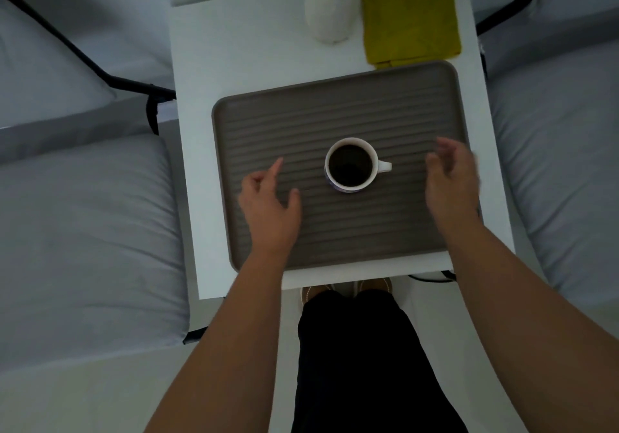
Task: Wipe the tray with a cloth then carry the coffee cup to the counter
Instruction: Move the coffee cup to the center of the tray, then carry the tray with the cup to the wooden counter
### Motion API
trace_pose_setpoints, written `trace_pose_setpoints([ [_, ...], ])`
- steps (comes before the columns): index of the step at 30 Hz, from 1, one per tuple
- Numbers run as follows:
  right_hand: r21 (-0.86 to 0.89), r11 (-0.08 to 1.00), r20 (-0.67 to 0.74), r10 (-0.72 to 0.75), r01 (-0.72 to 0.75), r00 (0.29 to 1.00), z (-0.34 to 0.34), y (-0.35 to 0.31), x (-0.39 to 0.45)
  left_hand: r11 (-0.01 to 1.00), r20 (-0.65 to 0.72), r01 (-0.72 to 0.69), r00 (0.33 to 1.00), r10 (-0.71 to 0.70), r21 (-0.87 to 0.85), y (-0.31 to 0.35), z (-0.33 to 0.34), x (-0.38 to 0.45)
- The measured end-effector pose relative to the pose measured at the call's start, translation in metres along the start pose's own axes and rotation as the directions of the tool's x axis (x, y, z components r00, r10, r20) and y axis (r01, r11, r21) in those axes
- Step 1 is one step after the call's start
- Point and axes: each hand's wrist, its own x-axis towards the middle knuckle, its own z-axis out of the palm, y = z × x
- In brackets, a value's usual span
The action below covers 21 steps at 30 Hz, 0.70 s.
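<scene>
Head cam, looking straight down: the coffee cup sits about dead centre on the ribbed brown tray, full of dark coffee, handle pointing right. Left hand hovers left of the cup, fingers loosely spread, index pointing out, holding nothing. Right hand is on the cup's right, past the handle, fingers open and a bit blurry, also empty. Neither touches the cup. The folded yellow-green cloth lies beyond the cup, just off the tray's far right corner, next to a white vase. Everything's on a white table.
</scene>
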Motion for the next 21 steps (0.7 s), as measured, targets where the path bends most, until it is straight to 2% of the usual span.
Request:
trace_pose_setpoints([
  [2, -0.212, 0.977, -0.173, -0.053, 0.016, 0.983, -0.011, 0.016, 0.011, 0.986, -0.193, 0.141, 0.974, -0.122, 0.092, -0.018, -0.013, 0.005],
  [4, -0.294, 0.955, -0.210, -0.037, -0.027, 0.977, -0.018, 0.032, 0.019, 0.954, -0.304, 0.291, 0.918, -0.255, 0.078, -0.035, -0.024, 0.009],
  [6, -0.246, 0.969, -0.162, -0.018, -0.022, 0.987, -0.022, 0.042, 0.022, 0.941, -0.291, 0.337, 0.901, -0.321, 0.006, -0.049, -0.028, 0.011],
  [9, -0.224, 0.975, -0.107, -0.014, -0.011, 0.994, -0.026, 0.046, 0.024, 0.945, -0.231, 0.323, 0.916, -0.327, -0.055, -0.059, -0.028, 0.014],
  [16, -0.220, 0.975, -0.173, -0.014, -0.024, 0.985, -0.029, 0.056, 0.021, 0.946, -0.204, 0.323, 0.924, -0.323, -0.036, -0.052, -0.033, 0.013],
  [21, -0.205, 0.977, -0.184, 0.017, -0.056, 0.983, -0.051, 0.048, -0.002, 0.958, -0.180, 0.271, 0.942, -0.285, -0.094, -0.039, -0.059, 0.001],
])
